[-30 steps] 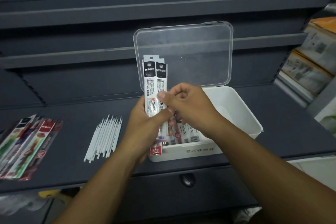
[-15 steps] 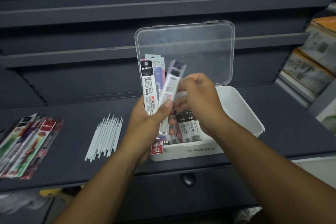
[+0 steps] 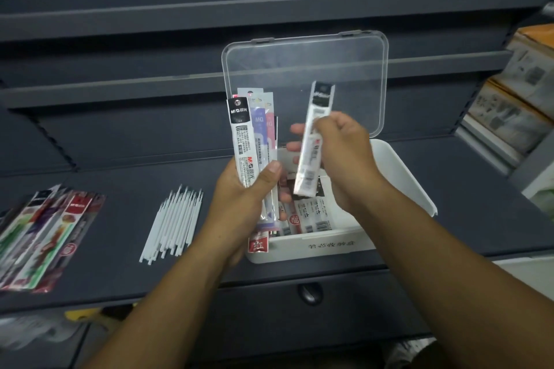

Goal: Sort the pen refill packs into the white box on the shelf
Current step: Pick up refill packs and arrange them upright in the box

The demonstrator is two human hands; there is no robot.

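Shelf (image 3: 464, 189) carries the white box (image 3: 398, 180), its clear lid (image 3: 305, 69) propped open for loading. Left grip (image 3: 242, 198) curls round a fanned bundle of refill packs (image 3: 241, 141), seemingly as stock. Right grip (image 3: 344, 159) pinches a single pack (image 3: 310, 156) above the box, likely for dropping in.

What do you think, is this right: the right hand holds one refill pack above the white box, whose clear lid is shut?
No: the head view shows the clear lid open. The right hand holds one refill pack above the white box.
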